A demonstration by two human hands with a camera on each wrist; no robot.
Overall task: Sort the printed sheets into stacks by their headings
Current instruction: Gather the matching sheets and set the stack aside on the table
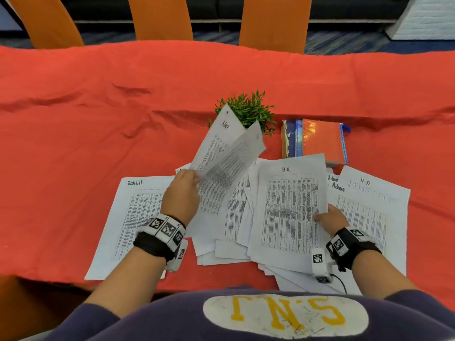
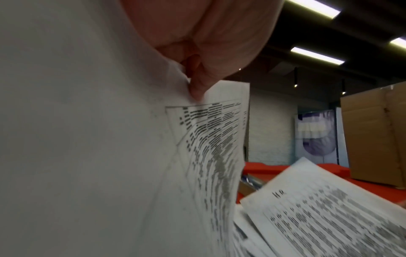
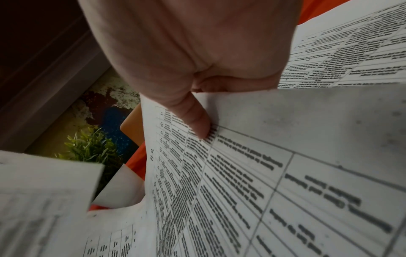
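Note:
Printed sheets lie spread on the red tablecloth (image 1: 73,119). My left hand (image 1: 183,190) pinches two raised sheets (image 1: 226,153) by their edge; they tilt up over the pile, and the rear one carries a handwritten heading I cannot read. In the left wrist view the fingers (image 2: 197,87) pinch the raised sheets (image 2: 208,147). My right hand (image 1: 330,219) grips the right edge of a sheet headed "HR" (image 1: 288,207), thumb on top (image 3: 197,125). A "Task List" sheet (image 1: 128,217) lies at the left. "Admin" (image 1: 338,187) and another "HR" sheet (image 1: 369,205) lie at the right.
A small green plant (image 1: 248,110) stands behind the pile. Books (image 1: 317,141) with an orange cover lie to its right, a blue pen (image 1: 346,129) beside them. Three orange chair backs (image 1: 160,18) stand beyond the table's far edge.

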